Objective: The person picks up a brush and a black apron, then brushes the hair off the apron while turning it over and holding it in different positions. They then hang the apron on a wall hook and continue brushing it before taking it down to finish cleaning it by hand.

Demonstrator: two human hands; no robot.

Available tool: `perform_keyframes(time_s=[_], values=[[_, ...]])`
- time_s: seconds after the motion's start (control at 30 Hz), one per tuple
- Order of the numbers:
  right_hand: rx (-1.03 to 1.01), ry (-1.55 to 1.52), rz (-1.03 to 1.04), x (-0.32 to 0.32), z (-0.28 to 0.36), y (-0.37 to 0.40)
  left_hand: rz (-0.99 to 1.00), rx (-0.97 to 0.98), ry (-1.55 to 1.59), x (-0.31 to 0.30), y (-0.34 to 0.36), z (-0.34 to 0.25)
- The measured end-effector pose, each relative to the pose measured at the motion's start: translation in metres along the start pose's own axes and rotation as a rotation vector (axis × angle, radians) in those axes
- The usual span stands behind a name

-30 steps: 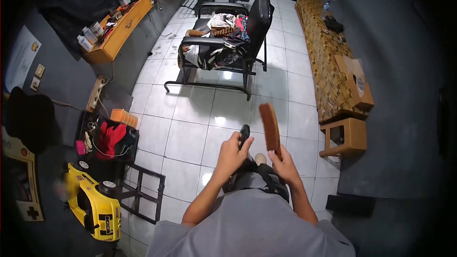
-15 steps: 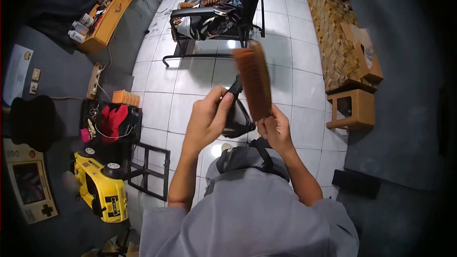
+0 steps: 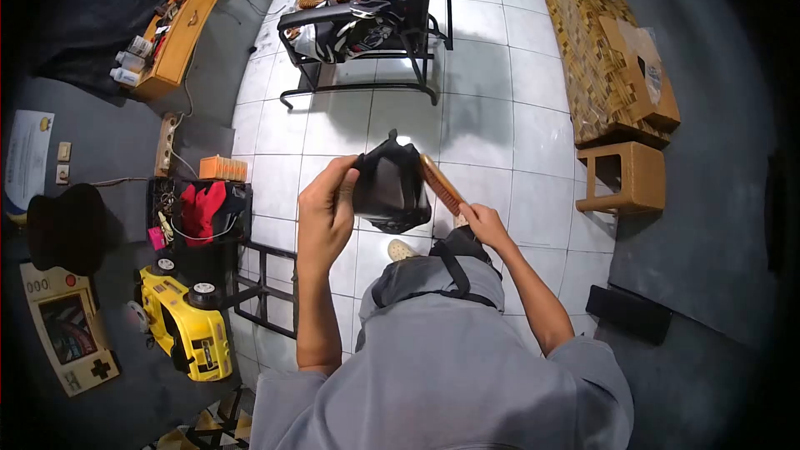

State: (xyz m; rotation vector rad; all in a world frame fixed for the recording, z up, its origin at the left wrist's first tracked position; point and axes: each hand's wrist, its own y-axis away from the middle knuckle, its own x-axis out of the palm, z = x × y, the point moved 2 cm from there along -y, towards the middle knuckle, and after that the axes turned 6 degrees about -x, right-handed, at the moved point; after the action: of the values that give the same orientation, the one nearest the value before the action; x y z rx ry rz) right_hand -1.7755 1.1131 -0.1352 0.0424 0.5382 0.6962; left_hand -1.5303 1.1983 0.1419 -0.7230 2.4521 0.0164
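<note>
My left hand (image 3: 327, 200) grips the left edge of a small black bag (image 3: 388, 183), thumb and fingers closed on its upper rim. The bag hangs in front of me with its greyish middle toward me. In my right hand (image 3: 486, 223) is a brush (image 3: 442, 186) with a wooden back and brown bristles, held by its lower end. The brush tilts up to the left, and its upper end overlaps the bag's right edge. My feet are below, with a light shoe (image 3: 401, 250) showing under the bag.
Ahead stands a black-framed chair (image 3: 358, 17) piled with clothes. A woven-pattern bench (image 3: 575, 58) and a brown stool (image 3: 629, 179) line the right. On the left are a wooden shelf (image 3: 187, 29), a black crate (image 3: 242, 225) and a yellow toy car (image 3: 187, 325).
The brush has swung down from upright in front of me to the bag's right side. My left hand has moved left, and the bag has turned to show more of its face.
</note>
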Motion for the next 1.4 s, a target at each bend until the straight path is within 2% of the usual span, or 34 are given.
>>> perform_keyframes(time_s=[0.07,0.13,0.2,0.23,0.33,0.37,0.43,0.5,0.57,0.67,0.73,0.77,0.8,0.87,0.9,0.97,1.0,1.07,1.13,1.2,1.23,1.27,1.37,1.4], values=[[0.053,-0.357,0.045,-0.006,0.030,-0.002,-0.084,-0.033,-0.021,0.007,0.000,-0.002],[0.103,-0.775,0.057,-0.020,0.092,0.003,-0.048,-0.064,0.004,0.012,0.001,-0.011],[-0.156,-0.771,0.042,-0.022,0.141,0.004,0.015,-0.075,0.014,0.015,0.002,-0.023],[-0.288,-0.765,0.035,-0.022,0.153,0.003,-0.010,-0.021,0.015,0.015,0.004,-0.027],[-0.433,-0.404,0.006,-0.018,0.157,-0.014,-0.139,0.128,-0.010,0.006,0.004,-0.041],[-0.353,-0.227,-0.014,-0.008,0.125,-0.026,-0.204,0.138,0.137,0.001,0.005,-0.037],[-0.203,0.267,0.107,0.012,0.035,-0.042,-0.306,0.175,0.149,-0.018,0.007,-0.040],[-0.197,0.582,0.232,0.020,-0.059,-0.033,-0.403,0.208,0.216,-0.026,0.007,-0.029],[0.284,0.599,0.484,0.009,-0.111,-0.012,-0.454,0.171,0.170,-0.031,0.007,-0.036],[0.343,0.550,0.447,0.008,-0.120,-0.001,-0.347,0.058,0.182,-0.029,0.007,-0.034],[0.114,0.264,0.237,0.014,-0.095,-0.017,-0.217,-0.006,0.166,-0.023,0.007,-0.033],[0.193,-0.079,0.233,0.011,-0.051,-0.023,-0.168,-0.033,0.166,-0.017,0.007,-0.035],[0.270,-0.425,0.223,0.001,0.010,-0.025,-0.184,0.032,0.168,-0.012,0.006,-0.034],[0.127,-0.924,0.333,-0.022,0.113,-0.017,-0.096,0.107,0.123,-0.014,0.009,-0.032],[-0.103,-0.952,0.372,-0.026,0.145,-0.014,-0.045,0.154,0.153,-0.015,0.010,-0.033],[-0.321,-0.904,0.410,-0.032,0.174,-0.016,0.033,0.226,0.226,-0.024,0.012,-0.029],[-0.318,-0.720,0.388,-0.031,0.166,-0.025,0.069,0.264,0.261,-0.029,0.013,-0.028],[-0.312,-0.355,0.341,-0.019,0.122,-0.050,0.008,0.392,0.401,-0.038,0.013,-0.028],[-0.212,-0.037,0.266,0.001,0.050,-0.070,-0.066,0.473,0.471,-0.047,0.017,-0.029],[0.047,0.457,0.375,0.014,-0.060,-0.076,-0.107,0.541,0.574,-0.054,0.021,-0.020],[0.135,0.573,0.454,0.012,-0.094,-0.068,-0.127,0.576,0.625,-0.056,0.022,-0.017],[0.226,0.688,0.534,0.011,-0.113,-0.056,-0.130,0.551,0.579,-0.056,0.025,-0.017],[0.309,0.683,0.479,0.005,-0.112,-0.034,-0.100,0.436,0.565,-0.050,0.029,-0.017],[0.208,0.655,0.406,0.012,-0.121,-0.040,-0.077,0.421,0.573,-0.047,0.028,-0.018]])
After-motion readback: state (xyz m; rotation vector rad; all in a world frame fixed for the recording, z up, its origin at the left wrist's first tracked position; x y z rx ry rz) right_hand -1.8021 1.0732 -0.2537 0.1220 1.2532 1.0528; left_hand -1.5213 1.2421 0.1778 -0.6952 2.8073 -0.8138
